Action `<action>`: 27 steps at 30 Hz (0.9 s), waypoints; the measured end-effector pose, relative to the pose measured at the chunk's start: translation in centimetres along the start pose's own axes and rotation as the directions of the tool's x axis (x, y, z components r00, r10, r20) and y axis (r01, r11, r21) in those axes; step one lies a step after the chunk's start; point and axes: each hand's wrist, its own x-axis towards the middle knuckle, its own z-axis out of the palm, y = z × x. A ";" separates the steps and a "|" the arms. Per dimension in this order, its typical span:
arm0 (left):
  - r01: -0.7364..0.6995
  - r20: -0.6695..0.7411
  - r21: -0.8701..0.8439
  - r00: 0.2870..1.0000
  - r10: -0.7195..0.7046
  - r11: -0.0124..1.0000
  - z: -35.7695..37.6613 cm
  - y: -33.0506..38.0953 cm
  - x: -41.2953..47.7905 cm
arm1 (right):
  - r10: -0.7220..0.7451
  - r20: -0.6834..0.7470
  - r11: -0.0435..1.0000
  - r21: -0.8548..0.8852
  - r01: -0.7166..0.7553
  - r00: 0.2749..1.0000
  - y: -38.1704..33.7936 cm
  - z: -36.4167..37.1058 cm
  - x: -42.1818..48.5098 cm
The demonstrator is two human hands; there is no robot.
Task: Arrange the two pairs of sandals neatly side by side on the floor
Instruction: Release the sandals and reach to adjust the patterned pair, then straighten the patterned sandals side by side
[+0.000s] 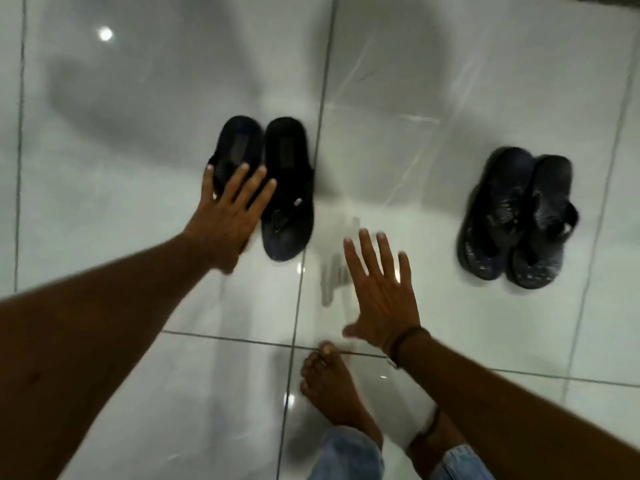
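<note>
Two pairs of dark sandals sit on the glossy white tile floor (pixel 433 323), each pair with its two sandals touching side by side, toes toward the person. The plain black pair (pixel 266 181) lies just left of the long grout line that runs away from the person, on the far-left tile; the speckled dark pair (pixel 519 216) lies well apart from it, near the right edge of the neighbouring tile and turned slightly askew. The left hand (pixel 228 216) reaches out with fingers spread, lying over the strap end of the outer black sandal; whether it presses on it or only hovers I cannot tell. The right hand (pixel 377 292) hangs flat and spread above bare floor between the two pairs, holding nothing. A bare foot (pixel 329 382) stands at the tile corner below it, with rolled jean cuffs (pixel 349 455) at the near edge.
</note>
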 end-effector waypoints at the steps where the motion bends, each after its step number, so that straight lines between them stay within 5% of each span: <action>1: -0.023 0.036 -0.004 0.999 0.023 1.000 -0.7 2.1 -0.4 | 0.049 0.044 0.999 0.011 -0.049 0.998 1.9 0.4 -2.2; 5: -0.138 0.097 -0.187 0.983 0.158 0.973 -4.9 13.2 1.3 | 0.289 0.108 0.956 0.027 -0.294 0.951 12.8 -0.5 -7.7; 9: -0.196 -0.009 -0.339 0.979 0.205 0.920 -9.4 24.0 6.7 | 0.367 0.064 0.930 -0.054 -0.364 0.928 24.6 -2.2 -7.1; 14: -0.238 -0.183 -0.327 0.965 0.185 0.915 -14.4 33.3 15.6 | 0.243 -0.052 0.966 -0.075 -0.246 0.969 33.5 -3.2 -1.5; 18: -0.203 -0.150 -0.203 0.973 0.175 0.958 -15.1 35.6 20.4 | 0.172 -0.081 0.979 -0.096 -0.179 0.982 35.8 -2.5 2.1; 27: -0.247 -0.170 -0.254 0.963 0.208 0.935 -16.7 43.4 21.0 | 0.156 -0.059 0.982 -0.100 -0.162 0.986 43.7 -0.7 -1.6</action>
